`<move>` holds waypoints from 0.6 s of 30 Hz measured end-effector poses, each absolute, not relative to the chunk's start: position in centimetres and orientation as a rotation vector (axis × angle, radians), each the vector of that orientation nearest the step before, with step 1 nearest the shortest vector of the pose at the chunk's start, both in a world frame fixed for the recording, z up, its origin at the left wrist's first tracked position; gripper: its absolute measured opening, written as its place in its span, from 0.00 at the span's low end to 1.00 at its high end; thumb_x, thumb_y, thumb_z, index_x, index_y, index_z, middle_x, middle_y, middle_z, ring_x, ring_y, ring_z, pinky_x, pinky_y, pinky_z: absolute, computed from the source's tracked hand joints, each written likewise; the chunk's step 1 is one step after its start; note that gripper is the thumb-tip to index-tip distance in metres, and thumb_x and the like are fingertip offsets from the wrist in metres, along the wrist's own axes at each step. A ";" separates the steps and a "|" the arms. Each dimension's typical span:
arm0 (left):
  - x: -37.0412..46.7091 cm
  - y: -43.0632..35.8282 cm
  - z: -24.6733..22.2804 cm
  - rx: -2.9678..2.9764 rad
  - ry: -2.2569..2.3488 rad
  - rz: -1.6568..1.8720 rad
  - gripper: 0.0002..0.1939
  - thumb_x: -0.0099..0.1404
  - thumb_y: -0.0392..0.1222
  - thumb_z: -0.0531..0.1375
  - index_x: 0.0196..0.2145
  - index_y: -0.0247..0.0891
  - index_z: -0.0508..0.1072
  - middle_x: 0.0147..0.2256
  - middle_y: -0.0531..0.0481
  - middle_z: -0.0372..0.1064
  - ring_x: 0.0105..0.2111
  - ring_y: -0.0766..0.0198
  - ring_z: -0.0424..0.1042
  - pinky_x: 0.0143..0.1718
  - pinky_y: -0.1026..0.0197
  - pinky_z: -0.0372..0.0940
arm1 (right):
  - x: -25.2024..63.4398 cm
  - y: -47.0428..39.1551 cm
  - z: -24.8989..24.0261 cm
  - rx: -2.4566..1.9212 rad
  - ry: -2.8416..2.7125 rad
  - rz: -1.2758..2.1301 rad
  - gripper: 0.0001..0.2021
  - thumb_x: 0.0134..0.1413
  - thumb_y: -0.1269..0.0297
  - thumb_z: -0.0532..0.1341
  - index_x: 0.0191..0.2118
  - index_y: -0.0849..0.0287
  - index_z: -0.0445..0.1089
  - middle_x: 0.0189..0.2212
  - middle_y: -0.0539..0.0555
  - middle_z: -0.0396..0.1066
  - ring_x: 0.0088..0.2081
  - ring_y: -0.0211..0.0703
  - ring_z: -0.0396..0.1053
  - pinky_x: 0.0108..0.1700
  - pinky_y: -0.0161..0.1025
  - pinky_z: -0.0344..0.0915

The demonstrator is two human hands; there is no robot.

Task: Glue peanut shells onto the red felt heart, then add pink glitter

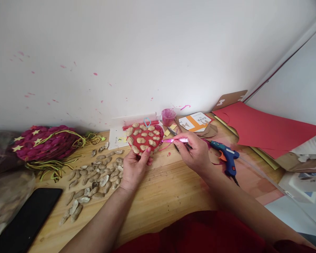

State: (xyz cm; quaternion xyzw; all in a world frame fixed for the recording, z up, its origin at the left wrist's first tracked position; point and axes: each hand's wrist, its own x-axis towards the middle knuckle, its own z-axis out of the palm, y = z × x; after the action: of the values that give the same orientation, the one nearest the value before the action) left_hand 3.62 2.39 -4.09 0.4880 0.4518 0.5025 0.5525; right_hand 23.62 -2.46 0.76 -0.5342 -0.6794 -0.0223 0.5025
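Note:
A red disc point(146, 141) covered with peanut shells is held at its lower edge by my left hand point(136, 166), thumb on top. Part of its right edge is coloured magenta. My right hand point(193, 151) is closed round a pink and white marker point(183, 140), whose pink tip is at the disc's right edge. A light-blue loop of string stands at the disc's top edge. Behind my right hand lie dark scissors point(171, 131), partly hidden by it.
Loose peanut shells point(96, 172), magenta decorated pieces point(46, 142) and a black phone point(28, 218) lie left. A pink cup point(168, 117) stands by the wall. Right are a blue glue gun point(229, 160), round card pieces point(197, 123) and red paper point(265, 126).

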 end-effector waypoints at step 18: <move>3.6 2.5 -4.2 1.167 1.056 1.193 0.20 0.54 0.56 0.71 0.31 0.37 0.73 0.21 0.51 0.73 0.18 0.65 0.69 0.21 0.63 0.66 | 23.7 -2.3 0.7 -1.228 -1.725 -0.094 0.03 0.63 0.70 0.62 0.41 0.54 0.71 0.34 0.51 0.77 0.38 0.43 0.74 0.44 0.41 0.69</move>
State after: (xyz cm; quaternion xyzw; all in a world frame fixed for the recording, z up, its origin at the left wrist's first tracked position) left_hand 3.63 2.45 -4.24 0.4932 0.4463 0.5043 0.5508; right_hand 23.72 -2.29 0.66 -0.5054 -0.7100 -0.0385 0.4889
